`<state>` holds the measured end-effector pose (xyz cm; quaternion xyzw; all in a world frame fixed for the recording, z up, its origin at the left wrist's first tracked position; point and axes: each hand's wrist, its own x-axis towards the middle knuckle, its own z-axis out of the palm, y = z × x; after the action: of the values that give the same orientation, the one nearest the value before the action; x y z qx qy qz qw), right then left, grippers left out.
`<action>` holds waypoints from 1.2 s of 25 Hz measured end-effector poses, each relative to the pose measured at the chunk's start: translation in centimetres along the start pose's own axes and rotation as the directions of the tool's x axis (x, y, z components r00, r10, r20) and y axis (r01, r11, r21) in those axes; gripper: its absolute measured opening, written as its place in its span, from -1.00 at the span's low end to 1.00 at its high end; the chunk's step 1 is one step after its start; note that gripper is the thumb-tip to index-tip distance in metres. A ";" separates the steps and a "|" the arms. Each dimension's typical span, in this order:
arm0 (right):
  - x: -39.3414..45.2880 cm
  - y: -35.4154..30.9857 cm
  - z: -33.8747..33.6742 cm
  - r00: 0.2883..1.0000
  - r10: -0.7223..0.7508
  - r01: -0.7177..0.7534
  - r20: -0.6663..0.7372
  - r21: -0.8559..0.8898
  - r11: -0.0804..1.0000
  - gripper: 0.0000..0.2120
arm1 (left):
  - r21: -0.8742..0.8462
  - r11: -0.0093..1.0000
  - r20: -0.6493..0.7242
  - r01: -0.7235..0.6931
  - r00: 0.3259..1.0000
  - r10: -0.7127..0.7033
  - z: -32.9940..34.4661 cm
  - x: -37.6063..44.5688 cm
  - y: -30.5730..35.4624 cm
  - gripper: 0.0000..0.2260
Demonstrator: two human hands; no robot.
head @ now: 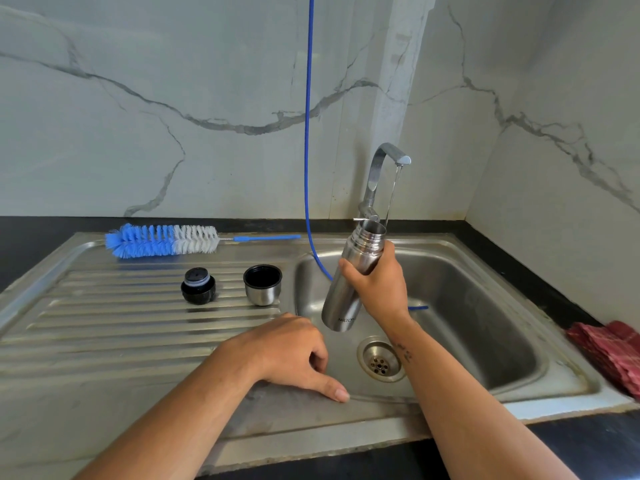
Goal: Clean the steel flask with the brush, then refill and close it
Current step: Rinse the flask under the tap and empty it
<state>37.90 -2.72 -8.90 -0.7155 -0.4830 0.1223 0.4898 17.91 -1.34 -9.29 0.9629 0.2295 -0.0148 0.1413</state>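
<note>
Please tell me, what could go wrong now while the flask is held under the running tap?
1. The right hand holds the steel flask tilted, with its narrow mouth under a thin stream from the tap; the water may miss the mouth and run down the outside.
2. A wet, smooth flask held by one hand could slip into the sink.
3. The stopper and the cup lid stand loose on the ribbed drainboard; the left hand nearby could knock them.

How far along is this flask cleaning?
Stopper and cup lid are off, standing on the drainboard; the brush lies behind them. The right hand holds the flask under the running tap. Whether brushing happened is unclear. Closing remains.
</note>
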 end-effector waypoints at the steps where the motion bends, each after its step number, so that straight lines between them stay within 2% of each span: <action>1: 0.0 0.0 0.0 1.000 0.003 -0.003 0.029 0.001 1.000 -0.49 | -0.003 1.000 -0.001 0.003 1.000 -0.003 0.1 0.0 0.0 -0.21; 3: -0.3 0.1 0.0 0.997 0.003 0.003 0.074 -0.075 0.997 -0.48 | -0.007 1.000 0.006 0.002 1.000 -0.002 0.1 0.0 0.1 -0.22; 6: -0.4 0.1 0.1 1.000 0.007 -0.007 0.022 -0.001 1.000 -0.48 | 0.000 1.000 -0.001 0.000 1.000 0.000 0.1 0.0 0.0 -0.22; 9: -0.3 0.1 0.0 0.998 0.007 -0.004 0.059 -0.059 0.998 -0.49 | 0.001 1.000 0.005 -0.002 1.000 0.002 0.2 0.0 0.1 -0.23; 12: -0.4 0.2 0.2 1.000 0.010 -0.009 0.028 -0.008 1.000 -0.49 | 0.002 1.000 -0.006 0.003 1.000 -0.003 0.1 0.0 -0.1 -0.23; 15: -0.3 0.3 0.0 0.998 0.011 -0.005 0.068 -0.085 0.996 -0.50 | 0.003 1.000 0.006 0.010 1.000 -0.010 0.2 0.1 0.0 -0.23; 18: -0.2 0.1 0.0 1.000 0.016 -0.016 0.020 0.011 1.000 -0.49 | 0.000 1.000 -0.007 0.008 1.000 -0.008 0.3 0.1 -0.2 -0.23; 21: -0.4 0.1 -0.1 0.999 0.006 -0.003 0.051 -0.067 0.998 -0.48 | 0.002 1.000 0.005 0.011 1.000 -0.012 0.3 0.2 -0.1 -0.25; 24: -0.1 0.1 -0.2 1.000 0.020 -0.020 0.011 0.025 0.999 -0.47 | 0.008 1.000 -0.001 0.005 1.000 -0.005 0.3 0.1 -0.2 -0.26; 27: -0.4 0.1 -0.3 0.996 0.033 -0.023 0.086 -0.115 0.993 -0.47 | -0.001 1.000 0.007 -0.007 1.000 0.007 0.2 0.2 -0.1 -0.27; 30: -0.5 -1.0 -0.7 0.997 0.011 0.001 0.077 -0.152 0.988 -0.46 | -0.009 1.000 -0.001 -0.006 1.000 0.006 0.1 0.0 -0.1 -0.26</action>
<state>37.54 -3.46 -7.94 -0.7467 -0.5075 0.1140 0.4145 17.85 -1.30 -9.45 0.9630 0.2265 -0.0129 0.1458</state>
